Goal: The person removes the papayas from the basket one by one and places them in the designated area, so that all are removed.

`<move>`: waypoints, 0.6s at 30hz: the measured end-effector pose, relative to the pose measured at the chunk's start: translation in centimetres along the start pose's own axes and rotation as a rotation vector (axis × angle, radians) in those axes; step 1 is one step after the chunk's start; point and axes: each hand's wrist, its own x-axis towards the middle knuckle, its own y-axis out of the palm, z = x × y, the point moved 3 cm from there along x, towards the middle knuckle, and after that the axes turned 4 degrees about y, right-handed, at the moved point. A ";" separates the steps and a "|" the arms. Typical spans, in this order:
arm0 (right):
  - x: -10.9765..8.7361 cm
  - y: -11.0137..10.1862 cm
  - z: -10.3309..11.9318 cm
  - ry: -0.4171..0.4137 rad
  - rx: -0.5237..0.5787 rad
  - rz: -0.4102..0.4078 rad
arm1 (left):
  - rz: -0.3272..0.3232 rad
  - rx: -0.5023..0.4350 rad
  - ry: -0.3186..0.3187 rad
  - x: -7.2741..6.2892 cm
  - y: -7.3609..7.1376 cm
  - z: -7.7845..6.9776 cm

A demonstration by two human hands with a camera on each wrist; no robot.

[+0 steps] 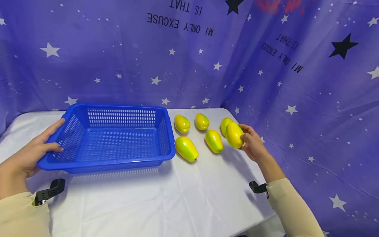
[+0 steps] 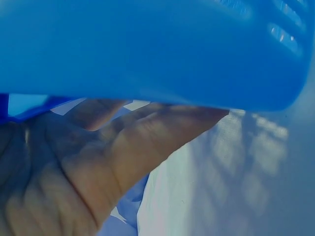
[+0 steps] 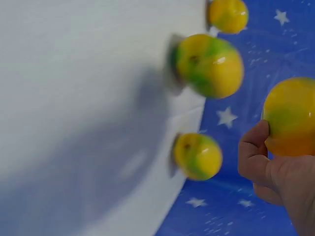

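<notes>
My left hand (image 1: 35,153) grips a blue plastic basket (image 1: 121,164) by its left end, thumb over the rim. Nothing lies in the basket, and its lattice shadow falls on the cloth below the front wall. In the left wrist view, fingers (image 2: 147,135) reach under the blue rim (image 2: 147,59). My right hand (image 1: 253,143) holds a yellow-green papaya (image 1: 235,135) above the table, pinched between thumb and fingers. That same papaya (image 3: 290,115) shows at the right edge of the right wrist view. Behind it, another papaya (image 1: 225,125) is partly hidden.
More papayas lie between basket and right hand: one (image 1: 186,149) close by the basket's right corner, another (image 1: 214,141) nearer the hand, two (image 1: 182,124) (image 1: 202,121) farther back. A white cloth (image 1: 177,197) covers the table. Purple star-printed curtains (image 1: 133,65) hang behind and at right.
</notes>
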 end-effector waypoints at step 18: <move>1.2 -3.8 -6.5 0.119 -0.464 -0.134 | -0.021 0.035 -0.016 0.0 0.0 -0.2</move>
